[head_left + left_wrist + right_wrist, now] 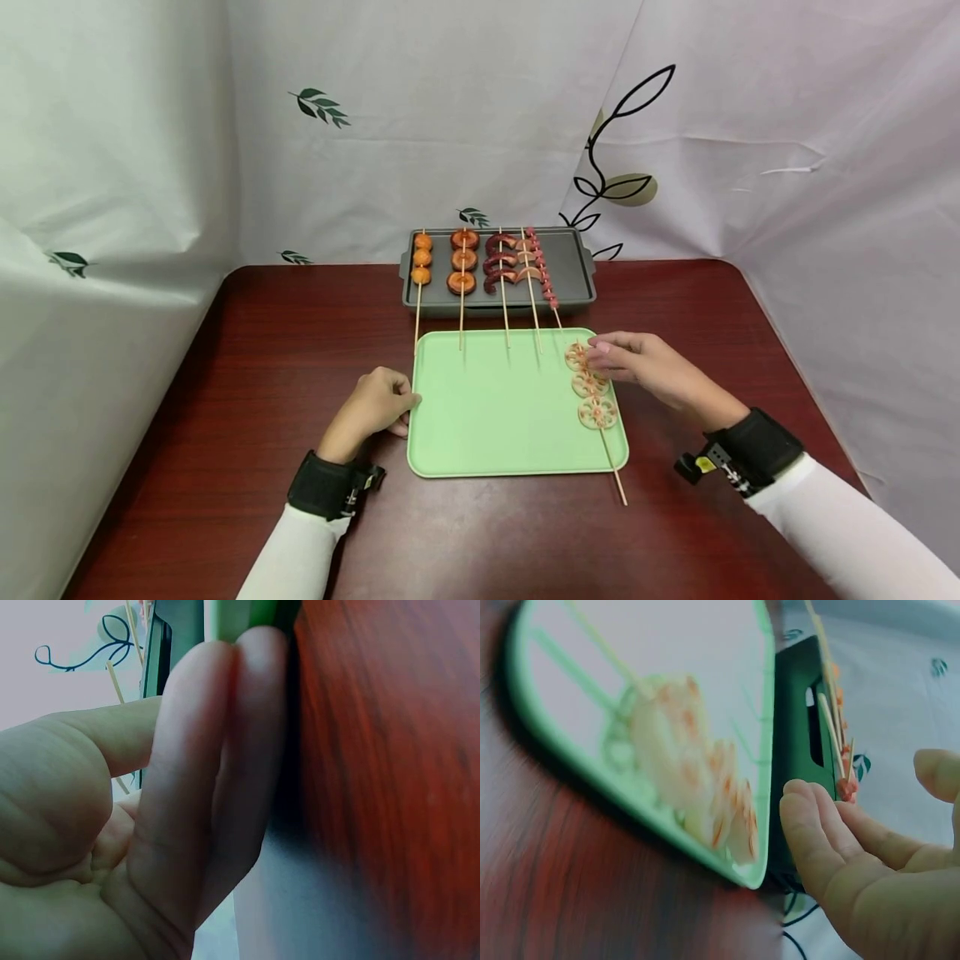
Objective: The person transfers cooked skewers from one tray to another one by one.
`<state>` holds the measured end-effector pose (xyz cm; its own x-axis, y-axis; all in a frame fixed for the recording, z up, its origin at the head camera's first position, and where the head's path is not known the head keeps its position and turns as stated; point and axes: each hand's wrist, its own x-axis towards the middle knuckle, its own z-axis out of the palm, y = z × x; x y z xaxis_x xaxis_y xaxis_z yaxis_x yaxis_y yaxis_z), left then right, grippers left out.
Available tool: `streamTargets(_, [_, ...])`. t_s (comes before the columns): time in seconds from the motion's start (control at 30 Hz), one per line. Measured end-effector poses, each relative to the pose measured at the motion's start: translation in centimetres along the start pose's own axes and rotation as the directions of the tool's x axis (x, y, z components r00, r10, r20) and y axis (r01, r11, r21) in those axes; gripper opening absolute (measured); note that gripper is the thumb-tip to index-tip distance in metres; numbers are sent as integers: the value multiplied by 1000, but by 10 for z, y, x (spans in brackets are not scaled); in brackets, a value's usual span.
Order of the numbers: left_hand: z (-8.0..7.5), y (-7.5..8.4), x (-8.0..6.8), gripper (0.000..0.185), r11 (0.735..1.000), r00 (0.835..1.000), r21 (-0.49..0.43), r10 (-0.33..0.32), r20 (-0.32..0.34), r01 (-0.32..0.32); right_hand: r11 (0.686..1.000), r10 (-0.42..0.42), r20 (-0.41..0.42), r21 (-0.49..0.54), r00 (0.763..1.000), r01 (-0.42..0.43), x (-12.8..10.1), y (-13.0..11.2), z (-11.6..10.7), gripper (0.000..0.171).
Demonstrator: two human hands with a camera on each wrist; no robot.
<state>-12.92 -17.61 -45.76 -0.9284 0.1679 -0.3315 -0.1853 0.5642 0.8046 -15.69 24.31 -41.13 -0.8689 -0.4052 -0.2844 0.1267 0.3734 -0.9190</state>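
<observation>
While my left hand [372, 406] rests with loosely curled fingers against the left rim of the pale green rectangular plastic tray [487, 417], holding nothing, my right hand [645, 367] lies over the far end of the lotus-root skewer [592, 392], a thin wooden stick carrying three pale, holed slices. That skewer lies along the right edge of the tray, its bare end jutting past the near rim onto the dark red wooden surface [262, 350]. From the head view my right fingertips touch the topmost slice; in the right wrist view the fingers [817, 840] appear fairly straight and slightly spread, and I cannot tell whether they pinch the slice or merely touch it.

Beyond the green tray sits a dark grey metal baking tray [570, 275] holding four more skewers [480, 262]: orange rounds, brown-rimmed orange rings, dark curled pieces and small red bits. Their stick ends overhang the green tray's far rim.

Risks, as I judge them: the skewer lies so close to the right rim that a sideways nudge could roll it off onto the surface. A push on a slice rather than the stick could slide the slices along it. A careless reach could also knock the overhanging sticks.
</observation>
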Motion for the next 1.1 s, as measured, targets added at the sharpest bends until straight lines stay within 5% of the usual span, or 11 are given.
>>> streamTargets(0.2, [0,0,0,32,1000,1000,-3,-2,6,2,949,43,46,310,998,-55,19,1,-4,62])
streamTargets(0.4, [-1,-1,1,32,1000,1000,4,6,5,-6,874,77,92,472,993,-112,32,4,-5,61])
streamTargets(0.63, [-1,-1,1,31,1000,1000,4,2,8,-2,844,102,109,517,989,-144,48,5,-1,60])
streamTargets(1.1, [0,-2,2,31,1000,1000,4,-3,8,3,868,102,124,473,987,-150,67,1,6,45])
